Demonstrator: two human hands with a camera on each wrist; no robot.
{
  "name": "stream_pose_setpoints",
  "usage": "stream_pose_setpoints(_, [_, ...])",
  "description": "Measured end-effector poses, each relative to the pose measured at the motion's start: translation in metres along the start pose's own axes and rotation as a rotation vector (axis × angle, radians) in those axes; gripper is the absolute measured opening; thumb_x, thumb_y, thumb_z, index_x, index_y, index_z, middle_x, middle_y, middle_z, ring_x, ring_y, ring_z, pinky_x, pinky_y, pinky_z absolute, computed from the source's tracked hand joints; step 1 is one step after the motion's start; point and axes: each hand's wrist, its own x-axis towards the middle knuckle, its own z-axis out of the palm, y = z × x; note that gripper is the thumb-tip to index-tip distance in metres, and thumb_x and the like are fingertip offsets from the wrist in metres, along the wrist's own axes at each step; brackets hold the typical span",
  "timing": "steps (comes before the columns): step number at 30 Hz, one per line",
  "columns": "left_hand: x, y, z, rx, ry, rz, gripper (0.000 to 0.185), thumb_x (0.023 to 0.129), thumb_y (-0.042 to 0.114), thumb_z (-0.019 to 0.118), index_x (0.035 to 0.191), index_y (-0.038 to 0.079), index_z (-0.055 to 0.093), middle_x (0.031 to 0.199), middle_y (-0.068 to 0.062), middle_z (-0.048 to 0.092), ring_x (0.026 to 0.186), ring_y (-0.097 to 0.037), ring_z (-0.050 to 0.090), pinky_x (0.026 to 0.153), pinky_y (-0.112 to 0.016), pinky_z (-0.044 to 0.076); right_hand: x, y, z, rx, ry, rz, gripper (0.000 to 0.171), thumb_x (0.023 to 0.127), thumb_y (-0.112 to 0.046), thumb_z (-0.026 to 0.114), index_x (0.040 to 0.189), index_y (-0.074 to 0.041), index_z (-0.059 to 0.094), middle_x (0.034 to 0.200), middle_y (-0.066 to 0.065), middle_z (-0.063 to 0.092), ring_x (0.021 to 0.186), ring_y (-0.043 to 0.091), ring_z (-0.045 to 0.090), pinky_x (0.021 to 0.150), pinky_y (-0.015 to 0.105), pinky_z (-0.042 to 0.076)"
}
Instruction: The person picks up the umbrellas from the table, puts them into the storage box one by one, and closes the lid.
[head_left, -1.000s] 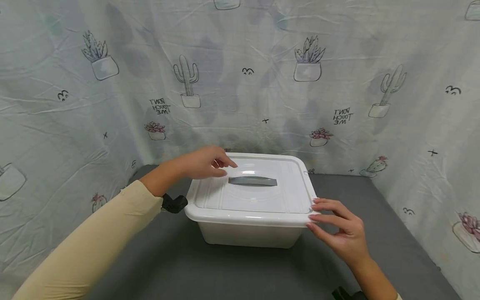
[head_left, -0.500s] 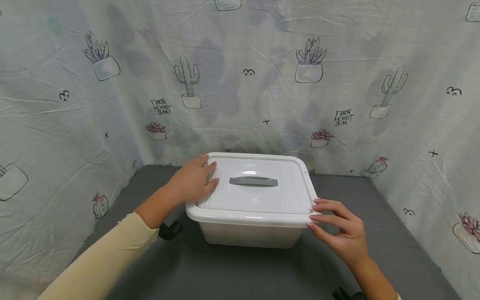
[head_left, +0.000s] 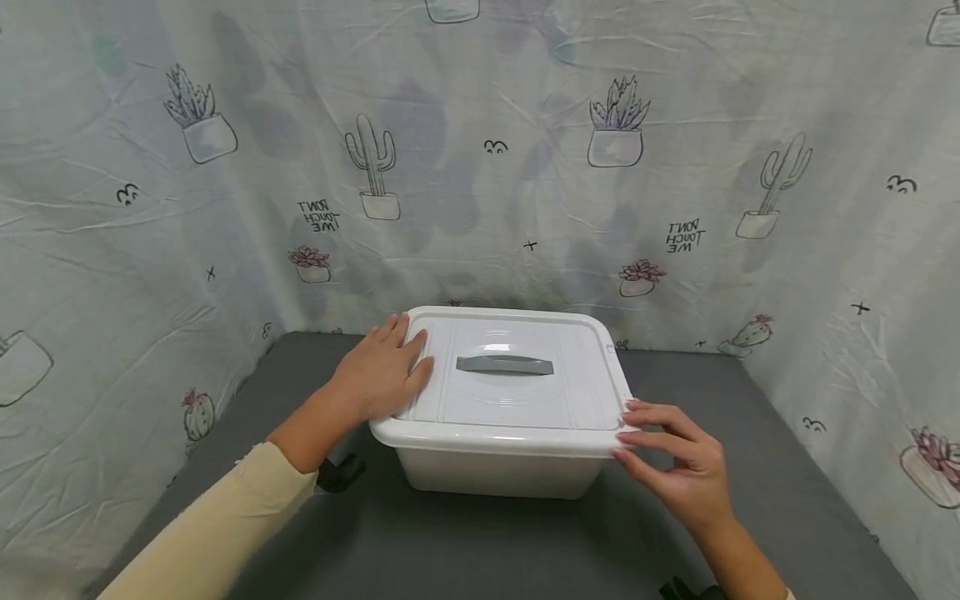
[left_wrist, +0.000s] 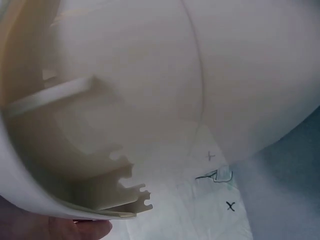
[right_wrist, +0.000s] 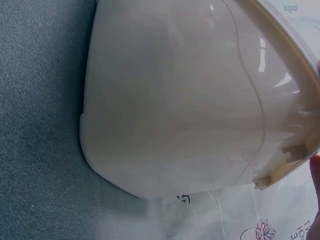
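A white lidded plastic storage box sits in front of me. Its white lid lies on top, with a grey handle folded flat in the middle. My left hand rests on the lid's left edge, fingers spread and pointing away. In the left wrist view its fingertips show just past the lid's rim. At the front right corner, my right hand touches the rim with spread, slightly bent fingers and the thumb. The right wrist view shows the box's side wall and clips under the rim. The box's inside is hidden.
The box stands on a grey cloth-covered table. A pale curtain printed with cactus drawings hangs behind and along both sides. Dark wrist camera mounts sit beside the left wrist and the right wrist.
My left hand has moved from above the lid near the handle to its left edge and settled there, fingers flattened. The right hand and the box have kept their places.
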Motion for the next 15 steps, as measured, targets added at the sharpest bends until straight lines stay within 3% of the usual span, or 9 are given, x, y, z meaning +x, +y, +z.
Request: stream_pose_setpoints(15, [-0.0016, 0.0032, 0.0031, -0.007, 0.035, -0.004, 0.065, 0.110, 0.043, 0.031, 0.160, 0.001, 0.028, 0.169, -0.025, 0.014, 0.158, -0.043, 0.012, 0.129, -0.059, 0.014, -0.0013, -0.0010, 0.0036, 0.048, 0.053, 0.033, 0.018, 0.075, 0.011, 0.084, 0.090, 0.014, 0.075, 0.109, 0.024, 0.071, 0.121, 0.027, 0.067, 0.108, 0.029, 0.052])
